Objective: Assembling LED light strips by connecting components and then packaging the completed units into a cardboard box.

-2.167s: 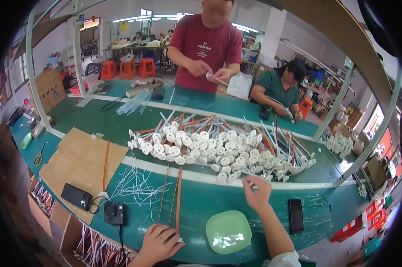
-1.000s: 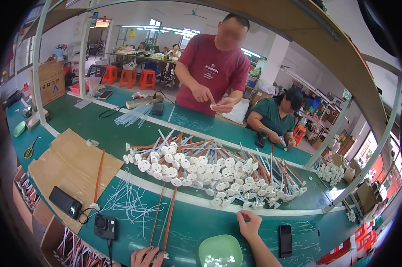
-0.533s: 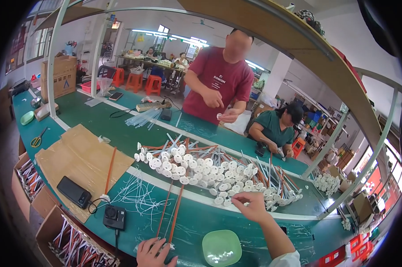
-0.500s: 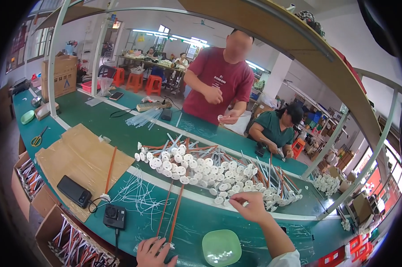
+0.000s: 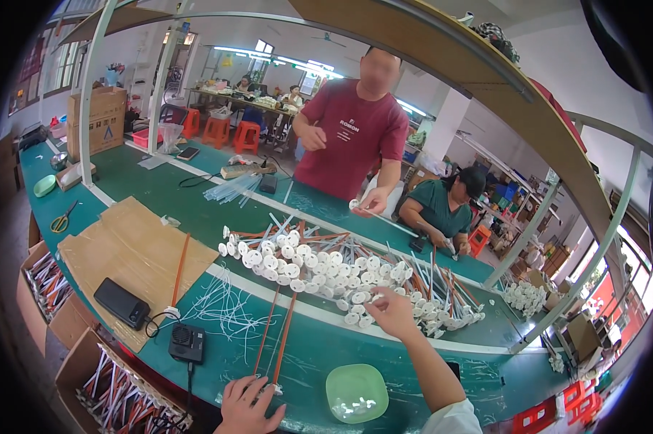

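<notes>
So the right hand (image 5: pixel 393 315) is out at the near edge of a big pile of white discs on strips (image 5: pixel 326 271), with thumb and index fingertips close together, just a narrow gap. The nearest discs sit right at those fingertips, and most of the pile spreads away beyond them and to their left. Honestly can't tell if a disc is actually pinched there or just being touched.

Left hand (image 5: pixel 248 405) is palm down on the green bench (image 5: pixel 312 351), fingers fanned fairly wide. An orange strip (image 5: pixel 284 340) runs away from those fingertips toward the pile, and the white piece at its near end is just beside the index finger. What's under the palm is hidden.

Around them: a pale green bowl (image 5: pixel 356 387) to the right of the left fingers and on the near side of the right ones, tangled white strings (image 5: pixel 225 307) beyond the left fingertips, and a black boxy device (image 5: pixel 187 343) off to their left.
</notes>
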The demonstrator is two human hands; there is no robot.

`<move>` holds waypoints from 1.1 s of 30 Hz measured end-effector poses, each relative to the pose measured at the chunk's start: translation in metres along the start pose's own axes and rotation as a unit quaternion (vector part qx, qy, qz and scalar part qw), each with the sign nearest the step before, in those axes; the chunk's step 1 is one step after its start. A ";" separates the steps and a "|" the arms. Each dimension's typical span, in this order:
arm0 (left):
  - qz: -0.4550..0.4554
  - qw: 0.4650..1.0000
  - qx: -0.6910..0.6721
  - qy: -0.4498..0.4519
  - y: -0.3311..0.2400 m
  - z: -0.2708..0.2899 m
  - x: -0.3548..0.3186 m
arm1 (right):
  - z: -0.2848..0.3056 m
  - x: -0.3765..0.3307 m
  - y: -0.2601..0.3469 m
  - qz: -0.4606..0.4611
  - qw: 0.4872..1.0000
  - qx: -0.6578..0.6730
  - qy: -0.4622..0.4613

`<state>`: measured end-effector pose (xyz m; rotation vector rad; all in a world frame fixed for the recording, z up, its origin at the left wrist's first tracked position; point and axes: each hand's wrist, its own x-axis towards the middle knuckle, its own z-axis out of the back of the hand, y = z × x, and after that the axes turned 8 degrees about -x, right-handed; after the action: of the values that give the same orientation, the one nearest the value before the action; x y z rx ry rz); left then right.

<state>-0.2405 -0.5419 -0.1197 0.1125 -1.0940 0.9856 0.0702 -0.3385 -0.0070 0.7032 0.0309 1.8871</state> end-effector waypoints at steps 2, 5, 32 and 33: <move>0.002 1.000 -0.001 0.001 -0.002 0.001 -0.001 | -0.006 0.014 -0.002 -0.128 0.991 0.037 -0.008; 0.003 1.000 0.004 0.001 -0.001 0.002 -0.004 | -0.021 0.047 -0.006 -0.168 0.977 0.112 -0.070; 0.027 1.000 -0.006 -0.004 0.004 -0.002 -0.007 | 0.014 0.153 -0.031 0.065 0.815 -0.569 -0.083; 0.022 1.000 -0.006 -0.003 0.002 0.000 -0.005 | 0.019 0.148 -0.031 0.069 0.813 -0.570 -0.095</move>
<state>-0.2424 -0.5446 -0.1244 0.0815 -1.1114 1.0193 0.0679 -0.2043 0.0655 0.0269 -1.2116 1.5639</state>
